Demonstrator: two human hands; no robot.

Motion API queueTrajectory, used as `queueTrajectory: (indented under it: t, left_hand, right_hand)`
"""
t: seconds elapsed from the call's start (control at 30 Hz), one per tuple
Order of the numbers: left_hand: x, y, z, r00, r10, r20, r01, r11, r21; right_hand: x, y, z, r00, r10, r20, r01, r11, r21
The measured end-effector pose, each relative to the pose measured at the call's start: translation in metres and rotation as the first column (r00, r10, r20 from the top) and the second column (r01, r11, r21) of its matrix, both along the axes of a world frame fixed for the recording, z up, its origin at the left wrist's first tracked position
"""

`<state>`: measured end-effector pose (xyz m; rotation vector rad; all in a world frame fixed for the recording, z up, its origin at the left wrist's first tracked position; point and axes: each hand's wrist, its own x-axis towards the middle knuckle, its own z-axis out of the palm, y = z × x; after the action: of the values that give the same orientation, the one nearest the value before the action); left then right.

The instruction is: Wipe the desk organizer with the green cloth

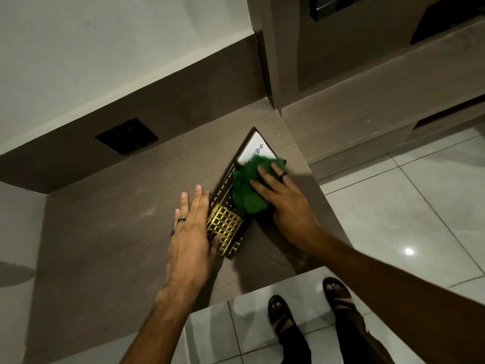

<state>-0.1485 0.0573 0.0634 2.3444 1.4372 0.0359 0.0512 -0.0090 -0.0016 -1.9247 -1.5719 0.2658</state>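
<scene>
Sandalled feet (309, 313) on pale tiles below; left hand (190, 237) lies flat and open against the desk organizer (231, 219) on the brown desk (118, 232); right hand (286, 203) presses the green cloth (248, 190) onto it, fingers spread; whiteboard panel (253, 149) beyond.

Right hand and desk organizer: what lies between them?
The green cloth, pressed flat under the right hand on the desk organizer, in the head view.

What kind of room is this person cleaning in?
Probably a home or hotel room with built-in furniture: a wood-grain desk set against the wall, a black wall socket above it, and glossy white floor tiles.
</scene>
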Motion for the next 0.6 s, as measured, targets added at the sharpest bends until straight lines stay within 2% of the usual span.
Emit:
queueTrajectory:
  t: [0.17, 0.23, 0.3, 0.4, 0.47, 0.53, 0.6]
  left_hand:
    - [-0.002, 0.0, -0.001, 1.0, -0.031, 0.003, 0.031, 0.999, -0.009]
    - [-0.003, 0.001, -0.001, 1.0, -0.029, 0.001, 0.029, 0.999, -0.014]
    - [-0.003, 0.001, -0.001, 1.0, -0.014, -0.003, 0.014, 1.0, 0.004]
    - [-0.005, 0.002, -0.001, 1.0, -0.009, -0.026, 0.009, 1.0, -0.004]
    - [-0.006, 0.001, 0.001, 0.998, 0.011, -0.06, -0.011, 1.0, -0.01]
    - [-0.004, -0.001, 0.004, 0.996, 0.044, -0.072, -0.046, 0.999, -0.028]
    - [-0.002, -0.004, 0.008, 0.996, 0.065, -0.057, -0.069, 0.996, -0.062]
  right_hand:
    - [-0.045, -0.013, -0.008, 0.95, 0.313, 0.012, -0.313, 0.947, 0.065]
    - [-0.036, -0.003, -0.003, 0.924, 0.374, 0.082, -0.379, 0.923, 0.065]
    - [-0.01, -0.002, -0.005, 0.939, 0.323, 0.12, -0.328, 0.944, 0.021]
    - [0.035, -0.01, -0.01, 0.993, 0.047, 0.109, -0.042, 0.998, -0.055]
    - [0.029, -0.008, -0.006, 0.989, -0.052, 0.138, 0.062, 0.996, -0.064]
    - [0.0, -0.011, -0.001, 0.985, 0.035, 0.167, -0.028, 0.999, -0.04]
    - [-0.029, -0.025, 0.002, 0.941, 0.298, 0.162, -0.298, 0.954, -0.027]
